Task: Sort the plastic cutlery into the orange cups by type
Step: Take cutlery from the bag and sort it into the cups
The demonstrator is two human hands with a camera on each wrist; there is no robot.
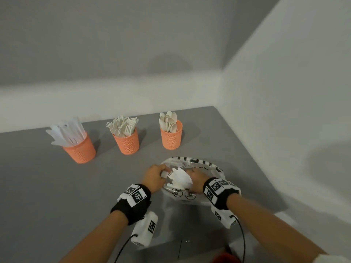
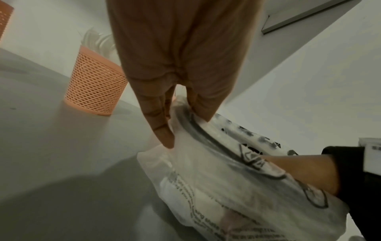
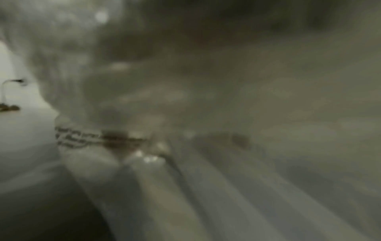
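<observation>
1. Grey tabletop [image 1: 47,186] set into a corner of pale walls [image 1: 284,82]; everything below stands or lies on it.
2. Nearest: two forearms, each with a black wrist band [image 1: 133,204] carrying white marker blocks and a cable.
3. Left hand [image 1: 154,177]: fingers pinch the edge of a translucent printed plastic bag [image 1: 191,196]; in the left wrist view the forefinger and thumb are closed on the bag's rim.
4. Right hand [image 1: 196,180]: reaches into the bag mouth beside a bundle of white cutlery [image 1: 180,177]; whether its fingers are closed on the bundle cannot be told. The right wrist view is blurred, showing only bag film.
5. Bundle: lies in the bag opening between both hands; one fork head shows at its left end.
6. Farther back, a row of three orange perforated cups, well apart from the bag: knife cup [image 1: 80,149] at left, fork cup [image 1: 126,142] in the middle, spoon cup [image 1: 171,137] at right.
</observation>
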